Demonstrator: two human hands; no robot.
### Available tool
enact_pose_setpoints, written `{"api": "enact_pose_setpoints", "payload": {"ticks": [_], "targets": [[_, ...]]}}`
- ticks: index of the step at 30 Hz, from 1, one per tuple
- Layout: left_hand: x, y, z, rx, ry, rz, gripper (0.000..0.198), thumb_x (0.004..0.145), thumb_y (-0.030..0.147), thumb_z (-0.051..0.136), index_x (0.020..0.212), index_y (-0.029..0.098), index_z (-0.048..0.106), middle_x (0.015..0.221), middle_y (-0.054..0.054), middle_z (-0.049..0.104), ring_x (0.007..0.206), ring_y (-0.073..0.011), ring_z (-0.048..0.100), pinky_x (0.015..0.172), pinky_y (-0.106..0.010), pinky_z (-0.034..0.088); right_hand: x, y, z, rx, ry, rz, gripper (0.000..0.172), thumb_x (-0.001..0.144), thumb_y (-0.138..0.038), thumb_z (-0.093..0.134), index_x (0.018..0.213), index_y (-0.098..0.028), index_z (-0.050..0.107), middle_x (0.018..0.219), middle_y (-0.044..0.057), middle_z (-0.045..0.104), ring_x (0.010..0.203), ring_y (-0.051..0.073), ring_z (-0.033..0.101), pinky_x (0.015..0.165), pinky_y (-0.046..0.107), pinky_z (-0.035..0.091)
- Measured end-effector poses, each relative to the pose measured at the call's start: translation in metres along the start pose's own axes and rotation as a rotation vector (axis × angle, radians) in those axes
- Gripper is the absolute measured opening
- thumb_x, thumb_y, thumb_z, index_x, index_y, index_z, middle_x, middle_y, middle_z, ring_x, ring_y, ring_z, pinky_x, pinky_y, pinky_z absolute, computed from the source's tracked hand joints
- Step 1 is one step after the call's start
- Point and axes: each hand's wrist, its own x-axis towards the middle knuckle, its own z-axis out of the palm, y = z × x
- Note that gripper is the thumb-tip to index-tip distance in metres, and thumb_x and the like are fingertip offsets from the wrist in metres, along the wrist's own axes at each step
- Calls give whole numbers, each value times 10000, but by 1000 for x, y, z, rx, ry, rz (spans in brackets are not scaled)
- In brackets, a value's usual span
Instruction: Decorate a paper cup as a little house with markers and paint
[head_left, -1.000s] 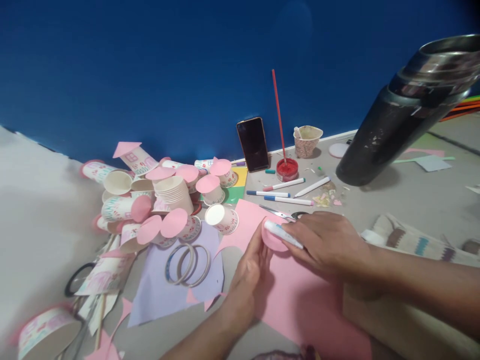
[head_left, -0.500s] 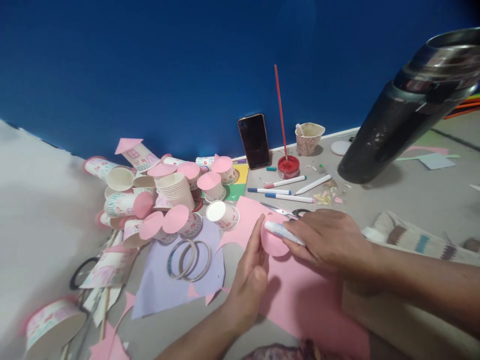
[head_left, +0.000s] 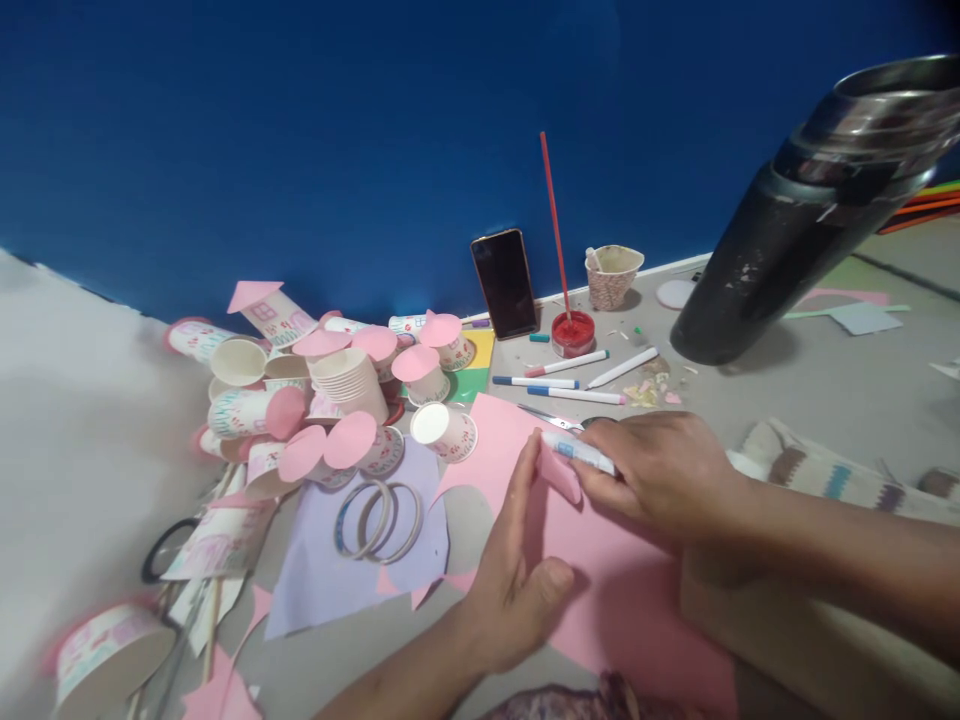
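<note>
Tabletop [head_left: 739,402] bears a jar [head_left: 574,342] holding a stick [head_left: 553,205].

With the clock face centred on the large pink sheet [head_left: 637,600] lying on the grey table [head_left: 742,395], four markers [head_left: 574,396] and a pot of red paint [head_left: 573,345] sit at about twelve, a phone [head_left: 504,285] stands near eleven, and the tabletop bears a patterned cup [head_left: 611,292] just past twelve and a dark flask [head_left: 739,275] near one. Round at two lies a pale paper scrap [head_left: 862,318], with a striped cloth [head_left: 795,465] between two and three. Towards ten crowd decorated paper cups [head_left: 247,410], at nine lies a purple sheet [head_left: 307,580], and between eight and nine some pink offcuts [head_left: 217,690]
</note>
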Motion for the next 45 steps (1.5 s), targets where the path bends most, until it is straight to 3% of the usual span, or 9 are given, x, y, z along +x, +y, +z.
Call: {"api": "enact_pose_setpoints", "payload": {"ticks": [5, 10, 15, 17, 19, 24, 33, 41, 45], "targets": [[0, -3, 2, -2, 17, -11, 952, 1002, 682, 600, 1752, 300, 156, 1858, -102, 68, 1714, -390, 17, 1401, -571, 83, 1, 10, 3, 36, -74, 93, 302, 982, -441, 620, 752, -249, 648, 556, 46, 695, 470, 222, 581, 557, 369, 236], [0, -10, 4, -58, 109, -40, 868, 996, 623, 662, 1704, 304, 275, 1804, -167, 266, 1678, -401, 238, 1360, -624, 221, 9, 15, -1, 214, -177, 269, 266, 956, -415, 637, 751, -261, 709, 605, 16, 722, 533, 211, 626, 558, 335, 294], [9, 14, -13, 160, 560, 0, 677, 931, 508, 771, 1510, 308, 483, 1615, -149, 472, 1443, -388, 545, 1200, -604, 464, 14, 23, -1, 353, -172, 361, 382, 977, -493, 602, 684, -261, 675, 588, -7, 695, 500, 182, 568, 530, 317, 325], [15, 25, -32, 329, 790, 44, 709, 876, 474, 814, 1481, 302, 487, 1557, -132, 494, 1400, -369, 555, 1190, -591, 462, 14, 27, 1, 367, -150, 369, 377, 975, -506, 608, 695, -267, 687, 576, -11, 685, 488, 184, 554, 517, 318, 334], [21, 31, -53, 470, 900, -1, 715, 854, 421, 821, 1474, 293, 487, 1560, -127, 481, 1442, -358, 513, 1234, -584, 407, 12, 31, 5, 380, -127, 364, 336, 975, -492, 623, 738, -274, 721, 599, -8, 706, 506, 197, 583, 516, 321, 354], [26, 15, -84, 524, 853, -123, 695, 795, 327, 816, 1412, 240, 508, 1532, -150, 497, 1490, -366, 459, 1245, -592, 360, 10, 35, 13, 383, -96, 338, 243, 979, -449, 652, 851, -277, 767, 684, 11, 769, 553, 220, 657, 523, 327, 382], [25, 1, -81, 509, 785, -85, 617, 851, 347, 772, 1416, 278, 535, 1492, -107, 570, 1434, -329, 505, 1214, -553, 386, 18, 32, 5, 433, -274, 419, 347, 976, -522, 594, 793, -266, 740, 706, 28, 771, 574, 224, 636, 580, 349, 392], [31, -5, -92, 588, 828, -15, 539, 826, 340, 761, 1336, 273, 600, 1409, -104, 625, 1362, -322, 577, 1160, -541, 450, 16, 34, 8, 489, -270, 412, 381, 971, -566, 567, 809, -267, 740, 708, 52, 775, 559, 234, 619, 576, 354, 386], [33, 3, -86, 633, 804, 29, 431, 816, 321, 745, 1232, 258, 652, 1325, -92, 620, 1270, -310, 618, 1111, -533, 490, 16, 34, 8, 518, -222, 419, 313, 940, -538, 626, 973, -270, 784, 691, 34, 759, 538, 235, 623, 569, 352, 416]]}}
